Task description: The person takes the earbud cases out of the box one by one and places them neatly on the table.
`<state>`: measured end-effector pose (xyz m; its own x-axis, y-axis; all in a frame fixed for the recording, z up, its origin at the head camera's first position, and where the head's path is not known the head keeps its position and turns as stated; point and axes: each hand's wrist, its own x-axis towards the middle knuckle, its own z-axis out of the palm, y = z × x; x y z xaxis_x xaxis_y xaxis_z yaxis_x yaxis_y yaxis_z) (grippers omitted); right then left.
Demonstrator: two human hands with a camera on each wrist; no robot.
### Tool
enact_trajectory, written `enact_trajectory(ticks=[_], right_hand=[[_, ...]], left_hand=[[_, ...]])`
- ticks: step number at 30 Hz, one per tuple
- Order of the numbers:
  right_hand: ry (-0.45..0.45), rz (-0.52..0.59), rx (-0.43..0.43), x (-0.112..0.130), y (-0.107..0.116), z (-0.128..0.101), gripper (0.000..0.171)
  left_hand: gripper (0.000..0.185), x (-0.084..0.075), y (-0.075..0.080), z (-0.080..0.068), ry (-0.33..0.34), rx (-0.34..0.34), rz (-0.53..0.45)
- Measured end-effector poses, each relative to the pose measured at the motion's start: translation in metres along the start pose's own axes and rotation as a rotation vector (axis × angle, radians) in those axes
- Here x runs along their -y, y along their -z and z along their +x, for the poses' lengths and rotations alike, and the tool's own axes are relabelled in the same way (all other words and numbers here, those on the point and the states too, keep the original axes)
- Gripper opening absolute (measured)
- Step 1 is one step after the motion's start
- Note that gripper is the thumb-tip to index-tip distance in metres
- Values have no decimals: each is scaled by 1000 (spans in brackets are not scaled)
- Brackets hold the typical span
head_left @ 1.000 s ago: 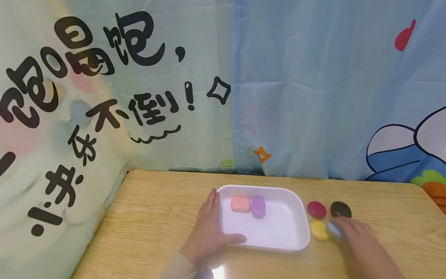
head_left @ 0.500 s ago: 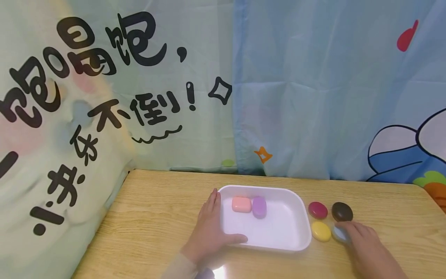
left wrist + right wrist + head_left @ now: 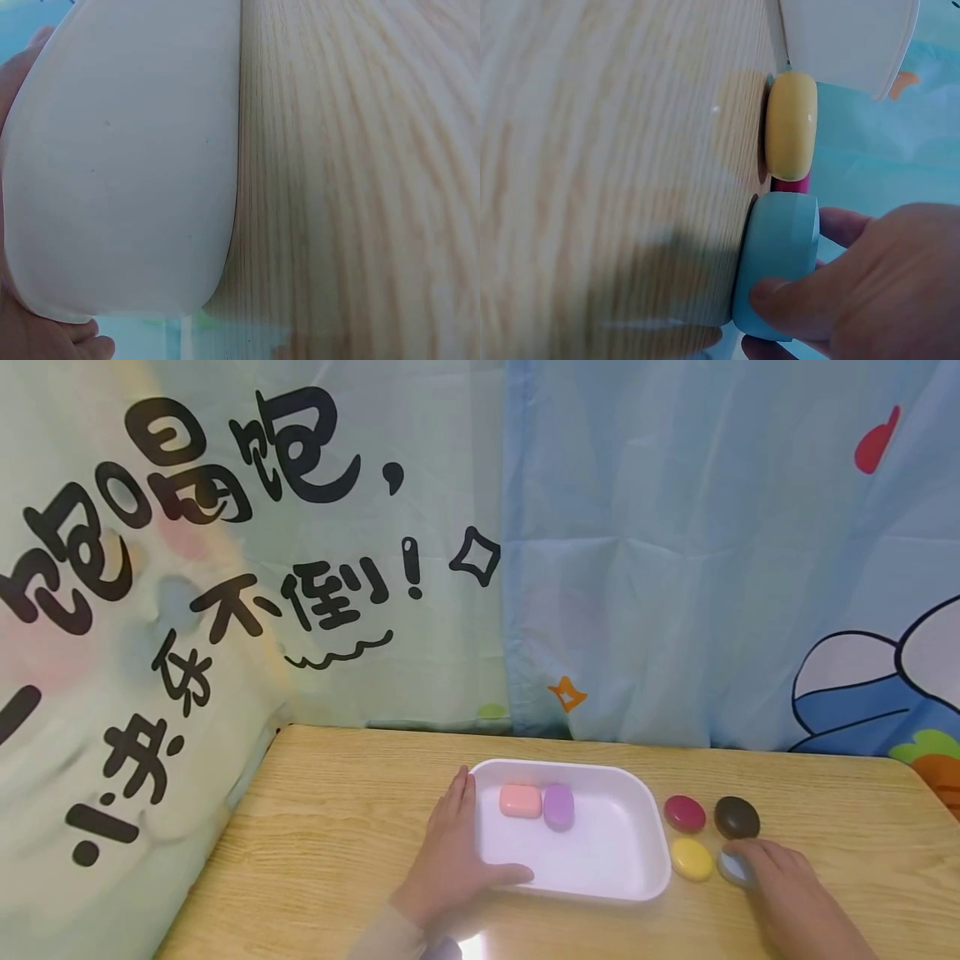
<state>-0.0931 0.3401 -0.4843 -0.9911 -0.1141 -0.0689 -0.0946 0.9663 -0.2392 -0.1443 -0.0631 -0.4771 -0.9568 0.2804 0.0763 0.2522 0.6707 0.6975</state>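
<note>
Blue piece (image 3: 781, 244) in right hand (image 3: 793, 887)

The tray (image 3: 592, 856) at the left hand (image 3: 448, 852) is presenting smooth white plastic with a soft sheen. The pale-blue block (image 3: 780, 251) at the right hand (image 3: 787, 885) is showing a smooth, near-matt face; the yellow oval block (image 3: 692, 858) just left of that hand is reflecting a glossy highlight. Beneath both hands, the tabletop (image 3: 337, 802) is displaying semi-gloss wood grain. Beyond them, the cloth backdrop (image 3: 645, 585) is hanging softly creased.
</note>
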Motion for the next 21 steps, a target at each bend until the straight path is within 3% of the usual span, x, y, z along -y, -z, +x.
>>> enact_trajectory(ticks=[12, 18, 21], right_hand=[[-23, 5, -16, 9, 10, -5, 69], [2, -11, -53, 24, 23, -11, 100], [27, -27, -66, 34, 31, -10, 97]], left_hand=[[136, 0, 0, -1, 1, 0, -5], [136, -1, 1, -1, 4, -3, -11], [136, -1, 1, -1, 2, -3, -7]])
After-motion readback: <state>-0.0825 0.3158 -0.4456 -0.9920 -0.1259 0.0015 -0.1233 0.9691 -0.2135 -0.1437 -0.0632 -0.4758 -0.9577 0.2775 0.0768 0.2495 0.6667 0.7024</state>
